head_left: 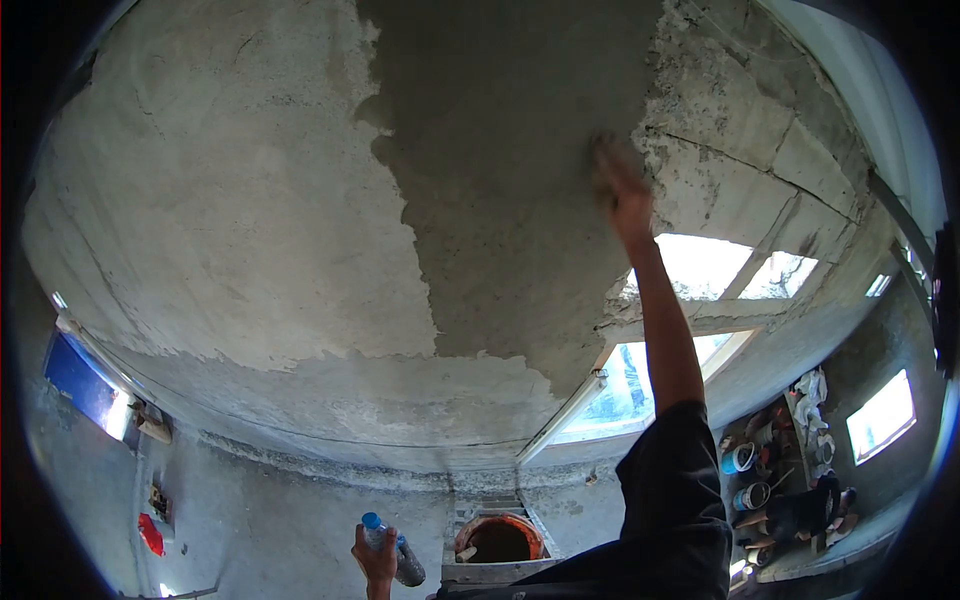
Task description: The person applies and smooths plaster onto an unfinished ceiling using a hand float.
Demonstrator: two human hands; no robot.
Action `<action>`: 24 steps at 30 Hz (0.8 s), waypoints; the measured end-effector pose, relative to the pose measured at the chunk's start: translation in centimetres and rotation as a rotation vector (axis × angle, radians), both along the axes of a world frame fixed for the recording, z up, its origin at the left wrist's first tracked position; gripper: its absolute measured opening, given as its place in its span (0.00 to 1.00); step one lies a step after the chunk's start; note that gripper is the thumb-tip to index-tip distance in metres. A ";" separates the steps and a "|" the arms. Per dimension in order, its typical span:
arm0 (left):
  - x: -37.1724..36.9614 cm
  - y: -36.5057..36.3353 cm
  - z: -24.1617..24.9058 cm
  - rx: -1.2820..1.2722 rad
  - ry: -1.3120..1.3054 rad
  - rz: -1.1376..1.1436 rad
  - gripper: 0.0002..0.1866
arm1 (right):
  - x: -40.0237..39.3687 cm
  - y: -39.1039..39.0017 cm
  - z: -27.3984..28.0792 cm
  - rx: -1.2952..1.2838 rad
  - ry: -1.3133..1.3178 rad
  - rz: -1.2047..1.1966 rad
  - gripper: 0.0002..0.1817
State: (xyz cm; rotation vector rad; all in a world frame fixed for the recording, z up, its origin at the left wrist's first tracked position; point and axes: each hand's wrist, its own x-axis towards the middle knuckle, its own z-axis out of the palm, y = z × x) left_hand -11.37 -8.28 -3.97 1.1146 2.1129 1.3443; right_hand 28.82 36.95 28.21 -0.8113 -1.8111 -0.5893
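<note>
My right hand (622,190) is raised overhead and pressed flat against the ceiling (230,200), at the edge where the dark wet plaster patch (500,180) meets rough bare concrete. The hand is blurred; whether something lies under the palm I cannot tell, nor whether the fingers are spread or curled. My dark sleeve (670,480) runs down from that arm, below the patch.

My left hand (376,562) is far below the patch, its grip closed around a plastic bottle (392,548) with a blue cap. The bottle stands tilted in my fist, cap uppermost, and looks smeared grey with plaster.

The wet plaster patch runs as a broad dark band across the middle of the ceiling; to its left the older, paler coat is dry and smooth, and to its right the surface is cracked and pitted. Just right of the bottle, well beneath the patch, an orange-rimmed basin (499,538) sits in a wooden box frame. Bright window openings (700,270) lie just below and right of my raised hand, beyond the patch's right edge. Further down on that side, tins and buckets (748,475) stand on a ledge.
</note>
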 end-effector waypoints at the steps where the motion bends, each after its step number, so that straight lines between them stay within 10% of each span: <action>1: 0.1 0.0 -0.2 0.001 -0.004 0.003 0.24 | 0.4 -0.4 -3.1 -0.057 -0.121 -0.010 0.40; 5: 1.0 -0.2 -0.1 0.032 -0.049 0.041 0.24 | 0.5 -3.0 -7.5 -0.170 -0.130 0.057 0.33; 11: 1.1 0.5 0.2 0.049 -0.023 -0.039 0.26 | -0.3 -2.0 2.9 0.241 0.121 -0.014 0.37; 19: 2.0 0.7 2.0 0.079 -0.016 -0.039 0.25 | -2.5 -2.0 -7.3 -0.094 -0.571 0.082 0.33; 24: 3.0 -0.3 2.1 0.043 -0.003 -0.023 0.27 | -3.3 -3.5 -0.3 0.136 -0.013 -0.005 0.31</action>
